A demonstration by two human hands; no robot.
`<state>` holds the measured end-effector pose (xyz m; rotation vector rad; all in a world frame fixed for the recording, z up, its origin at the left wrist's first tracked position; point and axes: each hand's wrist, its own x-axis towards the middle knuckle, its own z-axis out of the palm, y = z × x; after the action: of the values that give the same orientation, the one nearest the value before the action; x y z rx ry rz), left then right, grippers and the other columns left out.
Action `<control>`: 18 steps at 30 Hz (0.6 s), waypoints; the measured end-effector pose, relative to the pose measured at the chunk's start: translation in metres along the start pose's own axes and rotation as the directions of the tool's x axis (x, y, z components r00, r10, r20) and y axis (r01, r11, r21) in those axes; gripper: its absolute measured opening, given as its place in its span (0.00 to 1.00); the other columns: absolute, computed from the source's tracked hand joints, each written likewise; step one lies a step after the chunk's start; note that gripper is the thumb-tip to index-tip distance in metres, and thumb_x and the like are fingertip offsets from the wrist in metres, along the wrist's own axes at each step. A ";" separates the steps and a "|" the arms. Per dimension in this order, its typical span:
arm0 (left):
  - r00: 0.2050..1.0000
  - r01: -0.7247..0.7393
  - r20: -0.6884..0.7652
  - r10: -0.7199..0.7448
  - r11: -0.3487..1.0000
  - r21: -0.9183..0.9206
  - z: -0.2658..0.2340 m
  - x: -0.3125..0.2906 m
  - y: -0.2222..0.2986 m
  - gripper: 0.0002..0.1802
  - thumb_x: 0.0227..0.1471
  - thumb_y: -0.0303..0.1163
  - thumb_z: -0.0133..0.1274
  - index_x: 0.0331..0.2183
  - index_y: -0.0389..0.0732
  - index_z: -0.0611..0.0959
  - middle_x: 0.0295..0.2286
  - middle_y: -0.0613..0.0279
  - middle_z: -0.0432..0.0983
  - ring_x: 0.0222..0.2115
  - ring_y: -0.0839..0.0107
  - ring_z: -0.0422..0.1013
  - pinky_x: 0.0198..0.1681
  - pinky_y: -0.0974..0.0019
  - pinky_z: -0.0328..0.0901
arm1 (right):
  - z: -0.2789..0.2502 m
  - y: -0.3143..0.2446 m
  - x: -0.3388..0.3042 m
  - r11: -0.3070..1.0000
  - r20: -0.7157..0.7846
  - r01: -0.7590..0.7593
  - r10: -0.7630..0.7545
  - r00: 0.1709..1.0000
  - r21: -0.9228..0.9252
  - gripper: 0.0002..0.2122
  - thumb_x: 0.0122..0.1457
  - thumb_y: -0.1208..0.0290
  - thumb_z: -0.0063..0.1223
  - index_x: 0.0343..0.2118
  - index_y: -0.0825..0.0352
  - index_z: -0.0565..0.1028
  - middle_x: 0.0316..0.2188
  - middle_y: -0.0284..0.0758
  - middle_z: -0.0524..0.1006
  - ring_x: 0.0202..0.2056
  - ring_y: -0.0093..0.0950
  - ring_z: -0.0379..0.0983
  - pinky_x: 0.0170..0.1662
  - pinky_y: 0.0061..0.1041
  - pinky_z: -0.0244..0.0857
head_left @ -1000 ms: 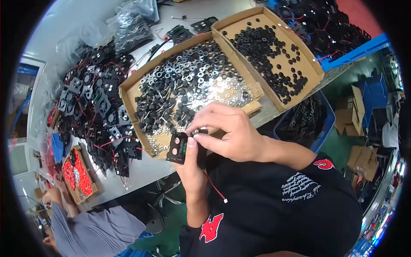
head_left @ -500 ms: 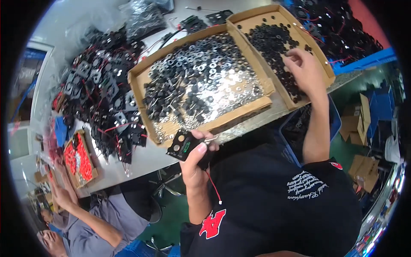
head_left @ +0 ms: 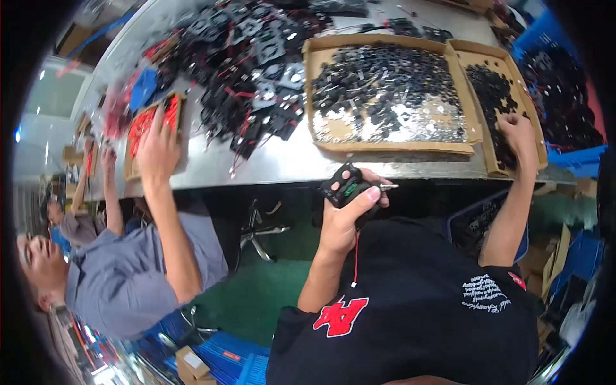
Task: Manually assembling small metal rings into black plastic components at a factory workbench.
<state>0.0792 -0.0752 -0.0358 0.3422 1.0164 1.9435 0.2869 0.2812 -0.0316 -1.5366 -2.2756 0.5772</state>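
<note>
My left hand (head_left: 346,215) is closed around a black plastic part (head_left: 335,186) with round openings and a green piece on it, held just off the table's near edge. From it a red wire (head_left: 357,253) hangs down, ending in a small white connector (head_left: 353,283). A thin metal pin (head_left: 389,187) sticks out to the right past my fingers. My right hand (head_left: 521,136) reaches into the narrow cardboard tray (head_left: 541,144), fingertips pinched together over a heap of small black rings (head_left: 491,86). Whatever is between those fingertips is hidden.
A wider cardboard tray (head_left: 391,147) holds washers, pins and black pieces. Left of it lies a pile of black assemblies with red wires (head_left: 250,96). A co-worker's hand (head_left: 157,151) is over a tray of red pieces (head_left: 135,131). A blue crate (head_left: 571,157) stands at right.
My view has swung left, so the trays appear farther right. My left hand keeps the black part; my right hand stays at the black rings. The co-worker's hand has come into fuller view.
</note>
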 end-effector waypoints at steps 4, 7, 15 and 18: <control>0.999 0.001 -0.046 -0.001 1.000 -0.001 -0.011 -0.019 -0.008 0.12 0.53 0.25 0.56 0.41 0.32 0.79 0.35 0.53 0.79 0.33 0.71 0.76 0.39 0.67 0.70 | -0.010 0.005 -0.012 0.994 -0.029 -0.025 0.028 0.999 0.107 0.15 0.58 0.64 0.53 0.37 0.72 0.80 0.23 0.30 0.76 0.26 0.19 0.71 0.30 0.21 0.64; 0.998 -0.016 -0.064 0.017 1.000 0.012 -0.021 -0.029 -0.014 0.13 0.53 0.25 0.54 0.41 0.31 0.78 0.35 0.49 0.79 0.31 0.66 0.75 0.39 0.63 0.72 | -0.020 0.008 -0.021 0.980 -0.084 -0.004 0.021 0.996 0.199 0.14 0.59 0.66 0.55 0.42 0.71 0.81 0.26 0.29 0.77 0.27 0.17 0.69 0.30 0.17 0.62; 0.960 -0.186 -0.235 0.152 0.974 -0.130 -0.057 -0.061 0.005 0.12 0.61 0.32 0.49 0.44 0.37 0.74 0.36 0.56 0.73 0.34 0.67 0.70 0.41 0.58 0.66 | -0.023 -0.030 -0.060 0.886 -0.222 0.209 -0.125 0.967 0.413 0.14 0.62 0.67 0.58 0.45 0.72 0.80 0.32 0.31 0.79 0.35 0.19 0.75 0.41 0.19 0.68; 0.937 -0.267 -0.287 0.199 0.937 -0.224 -0.072 -0.073 0.009 0.14 0.61 0.31 0.50 0.46 0.35 0.74 0.36 0.55 0.74 0.33 0.67 0.71 0.41 0.58 0.69 | -0.013 -0.033 -0.068 0.789 -0.216 0.252 -0.155 0.964 0.560 0.14 0.62 0.67 0.59 0.46 0.70 0.79 0.35 0.30 0.79 0.35 0.18 0.74 0.40 0.18 0.69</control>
<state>0.0735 -0.1741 -0.0628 0.0600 0.8988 2.3564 0.2914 0.2092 -0.0073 -0.9767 -1.8560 0.9445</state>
